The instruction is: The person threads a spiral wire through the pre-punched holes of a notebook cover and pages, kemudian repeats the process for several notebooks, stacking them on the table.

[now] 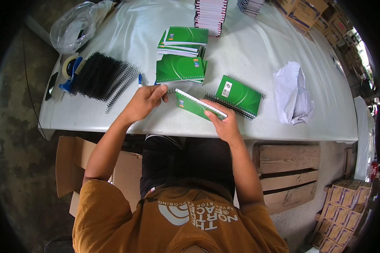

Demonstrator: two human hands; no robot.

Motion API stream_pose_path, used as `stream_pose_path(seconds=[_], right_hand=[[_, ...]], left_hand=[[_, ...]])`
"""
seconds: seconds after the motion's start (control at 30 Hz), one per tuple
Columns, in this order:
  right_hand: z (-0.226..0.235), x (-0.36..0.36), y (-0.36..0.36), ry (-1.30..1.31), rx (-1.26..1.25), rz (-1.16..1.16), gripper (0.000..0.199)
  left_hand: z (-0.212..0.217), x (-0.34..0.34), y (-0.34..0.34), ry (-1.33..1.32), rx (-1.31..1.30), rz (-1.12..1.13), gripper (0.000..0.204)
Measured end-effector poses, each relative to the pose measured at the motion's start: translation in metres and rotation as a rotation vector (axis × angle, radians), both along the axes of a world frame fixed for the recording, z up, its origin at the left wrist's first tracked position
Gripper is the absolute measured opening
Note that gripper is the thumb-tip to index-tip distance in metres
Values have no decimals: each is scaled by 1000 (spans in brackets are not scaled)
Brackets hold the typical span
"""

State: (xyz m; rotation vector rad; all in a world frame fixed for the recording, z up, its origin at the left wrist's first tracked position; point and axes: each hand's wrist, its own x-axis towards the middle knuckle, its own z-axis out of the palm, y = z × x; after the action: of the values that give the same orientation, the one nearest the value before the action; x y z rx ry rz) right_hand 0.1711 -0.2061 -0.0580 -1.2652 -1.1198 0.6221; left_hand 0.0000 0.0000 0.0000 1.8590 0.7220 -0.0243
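My right hand (224,123) grips a small green notebook (194,107) by its right end, thumb on the green cover and its white hole-punched edge turned up. At the notebook's left end, my left hand (147,101) pinches a dark spiral wire coil (171,91). The coil reaches the notebook's corner; how far it runs through the holes I cannot tell. Just beyond are stacks of green notebooks (179,67). To the right lies a small pile of spiral-bound notebooks (242,93), green cover up. A heap of black spiral coils (103,76) rests left of my left hand.
Left of the coils sits a blue tape dispenser (72,74), with a clear plastic bag (74,29) farther back. A blue-capped item (140,80) lies near my left hand. Crumpled white wrapping (293,95) is at right. A tall notebook stack (210,17) and cardboard boxes (303,12) stand behind.
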Motion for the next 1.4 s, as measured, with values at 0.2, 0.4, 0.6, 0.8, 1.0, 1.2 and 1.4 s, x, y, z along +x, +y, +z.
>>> stream_pose_path(seconds=[0.2, 0.4, 0.6, 0.8, 1.0, 1.2, 1.4], right_hand=[[-2, -2, 1, -11, 25, 9, 30], [-6, -7, -4, -110, -27, -87, 31], [-10, -33, -6, -246, 74, -166, 35], [-12, -57, -3, -374, 190, -123, 44], [-9, -50, -7, -451, 180, -75, 49], [-12, -51, -10, -470, 212, -140, 43], [-9, -56, 0, -560, 256, -99, 59]], left_hand=[[21, 7, 5, -324, 226, -204, 14], [35, 11, -15, -195, 1025, -447, 35], [-77, -33, -74, -261, 1497, -374, 78], [-77, -18, -37, -479, 1409, 59, 100], [-32, -18, -61, -633, 1658, 4, 109], [-92, -39, -97, -679, 1350, -473, 112], [-89, -21, -85, -765, 1208, -350, 111]])
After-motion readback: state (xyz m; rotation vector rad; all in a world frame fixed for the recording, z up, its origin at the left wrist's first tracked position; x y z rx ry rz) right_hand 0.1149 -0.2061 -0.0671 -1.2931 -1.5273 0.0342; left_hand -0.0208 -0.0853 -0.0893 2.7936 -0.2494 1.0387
